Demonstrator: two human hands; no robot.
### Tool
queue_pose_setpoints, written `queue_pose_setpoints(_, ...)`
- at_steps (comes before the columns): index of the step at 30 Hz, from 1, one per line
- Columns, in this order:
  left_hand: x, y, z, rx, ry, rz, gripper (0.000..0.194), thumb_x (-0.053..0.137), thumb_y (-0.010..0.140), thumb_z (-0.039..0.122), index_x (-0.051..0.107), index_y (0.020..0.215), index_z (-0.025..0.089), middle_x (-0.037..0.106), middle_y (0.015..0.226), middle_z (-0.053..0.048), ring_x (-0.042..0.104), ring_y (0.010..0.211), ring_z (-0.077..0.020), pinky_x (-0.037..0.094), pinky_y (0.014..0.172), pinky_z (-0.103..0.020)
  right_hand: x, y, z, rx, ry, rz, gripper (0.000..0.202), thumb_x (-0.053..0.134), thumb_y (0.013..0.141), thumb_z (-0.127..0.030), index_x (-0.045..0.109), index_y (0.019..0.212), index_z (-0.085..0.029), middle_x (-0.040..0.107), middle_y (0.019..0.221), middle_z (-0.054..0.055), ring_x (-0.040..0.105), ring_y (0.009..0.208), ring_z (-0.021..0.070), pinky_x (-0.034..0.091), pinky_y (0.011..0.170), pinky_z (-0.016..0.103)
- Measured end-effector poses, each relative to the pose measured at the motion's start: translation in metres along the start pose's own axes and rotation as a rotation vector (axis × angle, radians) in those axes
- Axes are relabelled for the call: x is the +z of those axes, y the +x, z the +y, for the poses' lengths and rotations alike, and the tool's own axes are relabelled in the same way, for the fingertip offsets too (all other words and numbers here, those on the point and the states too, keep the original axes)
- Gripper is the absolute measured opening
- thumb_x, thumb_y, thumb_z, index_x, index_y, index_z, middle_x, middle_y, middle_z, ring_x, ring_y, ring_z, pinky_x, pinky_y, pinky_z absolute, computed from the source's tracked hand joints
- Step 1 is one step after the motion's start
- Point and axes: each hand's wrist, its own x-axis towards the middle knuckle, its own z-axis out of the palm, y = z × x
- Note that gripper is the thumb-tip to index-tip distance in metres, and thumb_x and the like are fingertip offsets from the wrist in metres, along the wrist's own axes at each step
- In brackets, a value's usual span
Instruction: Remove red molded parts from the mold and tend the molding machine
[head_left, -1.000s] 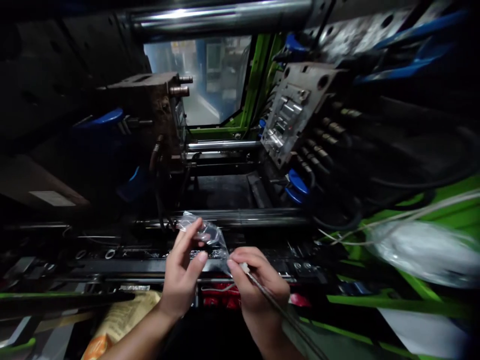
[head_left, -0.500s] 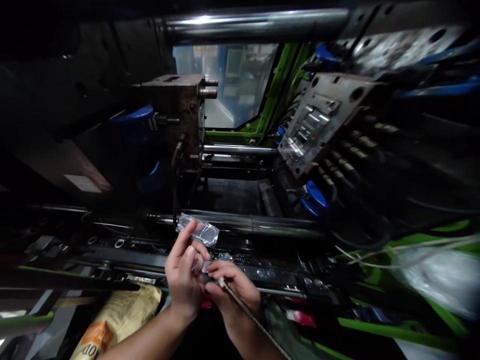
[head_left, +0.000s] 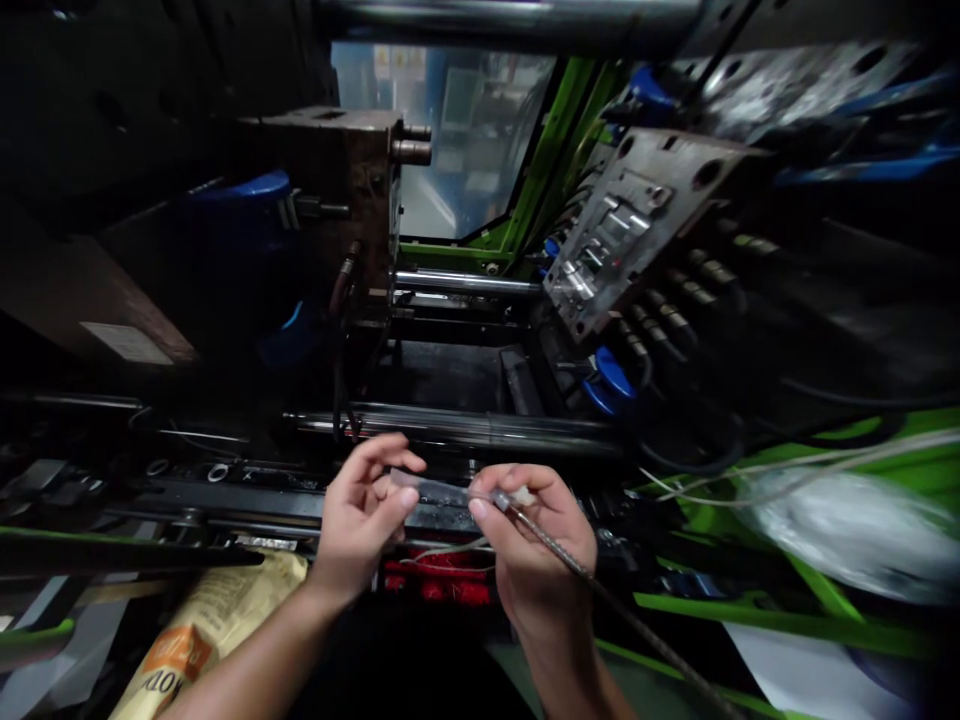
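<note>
A clear plastic strip spans the gap between my two hands, nearly level. My left hand pinches its left end between thumb and fingers. At the other end, the thumb and fingers of my right hand are closed on the strip. A thin braided cable with a pale tip also sits in my right hand and trails to the lower right. Whether the cable tip touches the strip is hidden by the fingers.
Beyond my hands lies a polished bar. A brown steel mold half stands left, another mold plate right. A yellow printed sack lies lower left; a clear plastic bag lies right, near green frame parts.
My hands have moved apart, the right one going right with the cable. The plastic, earlier raised on my left fingers, now stretches between both hands. The view has shifted slightly.
</note>
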Motion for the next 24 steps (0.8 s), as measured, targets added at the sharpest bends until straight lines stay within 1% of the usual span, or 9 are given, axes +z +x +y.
queue_pose_setpoints(1, -0.003, 0.004, 0.004, -0.006, 0.038, -0.043, 0.025, 0.073, 0.091, 0.022, 0.07, 0.116, 0.024, 0.07, 0.104, -0.006, 0.054, 0.055, -0.0056, 0.043, 0.043, -0.014, -0.001, -0.001, -0.001, 0.0, -0.021, -0.02, 0.024, 0.079, 0.076, -0.009, 0.066, 0.088, -0.025, 0.071, 0.083, 0.0, 0.065, 0.069, 0.0143, 0.049, 0.059, 0.025)
queue_pose_setpoints(3, -0.01, 0.009, 0.013, 0.148, 0.193, -0.05, 0.003, 0.072, 0.091, 0.018, 0.073, 0.093, 0.018, 0.07, 0.096, -0.006, 0.064, 0.066, -0.0114, 0.049, 0.048, -0.017, -0.004, 0.001, -0.004, -0.017, -0.05, -0.057, 0.027, 0.078, 0.074, -0.011, 0.068, 0.094, -0.026, 0.072, 0.099, 0.004, 0.067, 0.078, 0.0163, 0.052, 0.064, 0.027)
queue_pose_setpoints(6, -0.02, 0.011, 0.03, 0.562, 0.591, -0.001, 0.015, 0.072, 0.087, 0.009, 0.074, 0.096, 0.02, 0.073, 0.097, -0.006, 0.072, 0.086, -0.0175, 0.061, 0.071, -0.025, -0.009, 0.007, -0.014, -0.072, -0.072, -0.012, 0.034, 0.075, 0.071, -0.012, 0.066, 0.1, -0.026, 0.062, 0.118, 0.006, 0.067, 0.096, 0.0195, 0.055, 0.078, 0.032)
queue_pose_setpoints(9, -0.033, 0.009, 0.049, 0.81, 0.922, -0.129, 0.02, 0.071, 0.089, 0.011, 0.076, 0.102, 0.024, 0.077, 0.098, -0.003, 0.074, 0.083, -0.0156, 0.061, 0.076, -0.024, -0.013, 0.013, -0.029, -0.107, -0.154, -0.02, 0.023, 0.073, 0.071, -0.009, 0.061, 0.082, -0.025, 0.057, 0.093, 0.003, 0.064, 0.088, 0.0192, 0.055, 0.076, 0.032)
queue_pose_setpoints(11, -0.042, 0.007, 0.058, 0.808, 1.018, -0.243, 0.02, 0.07, 0.092, 0.015, 0.077, 0.106, 0.027, 0.078, 0.095, -0.001, 0.073, 0.073, -0.0137, 0.059, 0.069, -0.022, -0.013, 0.013, -0.041, -0.08, -0.227, -0.16, 0.019, 0.075, 0.073, -0.011, 0.063, 0.078, -0.025, 0.059, 0.085, 0.004, 0.065, 0.083, 0.0215, 0.055, 0.068, 0.032)
queue_pose_setpoints(15, -0.056, 0.002, 0.06, 0.608, 1.03, -0.463, 0.027, 0.069, 0.094, 0.024, 0.075, 0.119, 0.032, 0.077, 0.092, 0.0, 0.064, 0.059, -0.0119, 0.051, 0.059, -0.023, -0.006, 0.008, -0.063, -0.102, -0.418, -0.329, 0.012, 0.079, 0.081, -0.022, 0.077, 0.091, -0.029, 0.07, 0.097, 0.008, 0.07, 0.088, 0.0268, 0.058, 0.066, 0.037)
queue_pose_setpoints(18, -0.059, 0.001, 0.06, 0.599, 0.984, -0.499, 0.03, 0.061, 0.099, 0.028, 0.072, 0.126, 0.034, 0.077, 0.095, 0.0, 0.062, 0.059, -0.013, 0.048, 0.058, -0.026, 0.001, 0.009, -0.069, -0.22, -0.557, -0.409, 0.014, 0.079, 0.085, -0.021, 0.078, 0.094, -0.03, 0.074, 0.1, 0.006, 0.072, 0.09, 0.0256, 0.061, 0.072, 0.038)
queue_pose_setpoints(21, -0.06, 0.004, 0.065, 0.687, 0.993, -0.515, 0.033, 0.053, 0.102, 0.026, 0.069, 0.13, 0.03, 0.078, 0.1, -0.001, 0.061, 0.059, -0.0139, 0.045, 0.056, -0.028, 0.008, 0.013, -0.068, -0.286, -0.568, -0.463, 0.018, 0.081, 0.083, -0.018, 0.079, 0.096, -0.03, 0.076, 0.096, 0.004, 0.073, 0.09, 0.0259, 0.062, 0.077, 0.041)
queue_pose_setpoints(24, -0.063, 0.009, 0.071, 0.88, 1.006, -0.52, 0.036, 0.06, 0.098, 0.02, 0.069, 0.132, 0.03, 0.078, 0.102, -0.002, 0.063, 0.062, -0.0142, 0.045, 0.054, -0.029, 0.015, 0.017, -0.064, -0.253, -0.583, -0.468, 0.015, 0.083, 0.081, -0.019, 0.079, 0.093, -0.028, 0.077, 0.093, 0.004, 0.073, 0.083, 0.0247, 0.062, 0.074, 0.039)
